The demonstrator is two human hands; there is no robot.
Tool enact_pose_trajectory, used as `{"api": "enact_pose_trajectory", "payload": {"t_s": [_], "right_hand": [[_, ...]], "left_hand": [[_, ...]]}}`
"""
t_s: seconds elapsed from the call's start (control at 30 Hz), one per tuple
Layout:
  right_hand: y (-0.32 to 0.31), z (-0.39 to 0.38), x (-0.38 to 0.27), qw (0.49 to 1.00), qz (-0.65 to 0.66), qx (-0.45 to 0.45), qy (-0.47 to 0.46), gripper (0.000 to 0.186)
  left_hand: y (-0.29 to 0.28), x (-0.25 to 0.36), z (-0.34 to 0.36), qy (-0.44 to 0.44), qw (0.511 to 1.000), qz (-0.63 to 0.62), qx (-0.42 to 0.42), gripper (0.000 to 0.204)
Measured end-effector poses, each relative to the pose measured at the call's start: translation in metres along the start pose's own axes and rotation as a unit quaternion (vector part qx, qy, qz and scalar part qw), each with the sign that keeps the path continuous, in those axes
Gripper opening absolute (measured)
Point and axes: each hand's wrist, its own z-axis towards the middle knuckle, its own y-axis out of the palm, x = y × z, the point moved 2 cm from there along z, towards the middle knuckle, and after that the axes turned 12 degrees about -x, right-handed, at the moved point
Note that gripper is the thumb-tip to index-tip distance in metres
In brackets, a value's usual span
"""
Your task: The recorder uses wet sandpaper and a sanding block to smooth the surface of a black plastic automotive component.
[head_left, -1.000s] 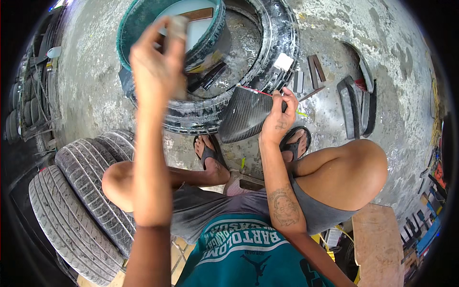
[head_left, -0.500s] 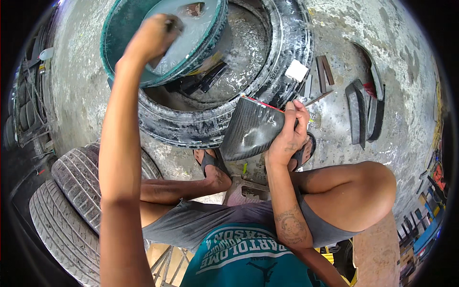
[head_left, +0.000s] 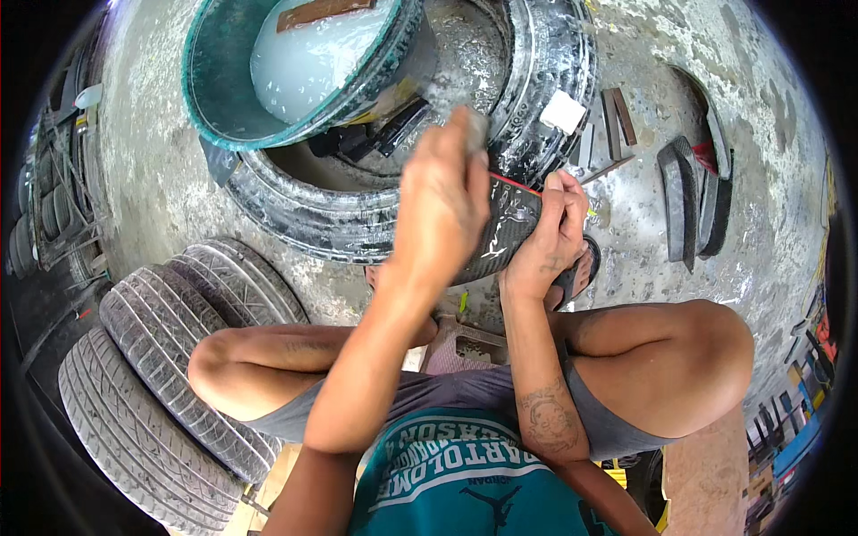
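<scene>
My right hand [head_left: 547,234] pinches the upper right corner of a dark, wet carbon-fibre panel [head_left: 517,214]. The panel has a red line along its far edge and lies over the near side of a tyre [head_left: 313,210]. In my left hand [head_left: 438,201] is a small grey block [head_left: 476,131], closed between fingers and thumb and slightly blurred. That hand is over the left part of the panel and hides it; whether the block touches the panel I cannot tell.
A green bucket [head_left: 202,62] of cloudy water, with a brown strip [head_left: 326,12] in it, stands at the tyre's far left. A white square piece [head_left: 563,112] rests on the tyre. Narrow strips [head_left: 611,125] and curved black parts [head_left: 677,201] lie right; worn tyres [head_left: 147,429] stand left.
My left hand has come out of the bucket, moving right and nearer, and is now over the panel with the grey block. The right hand keeps its hold on the panel.
</scene>
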Motion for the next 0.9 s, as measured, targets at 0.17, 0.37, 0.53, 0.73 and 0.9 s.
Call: {"api": "enact_pose_trajectory", "payload": {"t_s": [0.17, 0.37, 0.53, 0.73, 0.9], "right_hand": [[-0.011, 0.004, 0.003, 1.0, -0.022, 0.012, 0.008, 0.029], [-0.006, 0.002, -0.002, 1.0, -0.006, 0.004, 0.013, 0.025], [-0.005, 0.002, -0.011, 0.997, 0.03, 0.01, 0.064, 0.037], [-0.009, 0.004, -0.009, 1.0, 0.008, 0.014, 0.024, 0.042], [-0.005, 0.003, -0.001, 1.0, -0.017, 0.011, 0.013, 0.028]], "left_hand": [[-0.023, -0.007, -0.024, -0.124, 0.977, -0.173, 0.001, 0.046], [-0.018, 0.001, -0.061, -0.09, 0.988, -0.116, -0.045, 0.053], [-0.011, 0.025, -0.067, -0.068, 0.993, -0.077, -0.061, 0.053], [0.002, 0.041, -0.07, -0.018, 0.998, -0.021, -0.063, 0.053], [0.017, 0.051, -0.045, 0.017, 0.997, 0.046, -0.058, 0.053]]}}
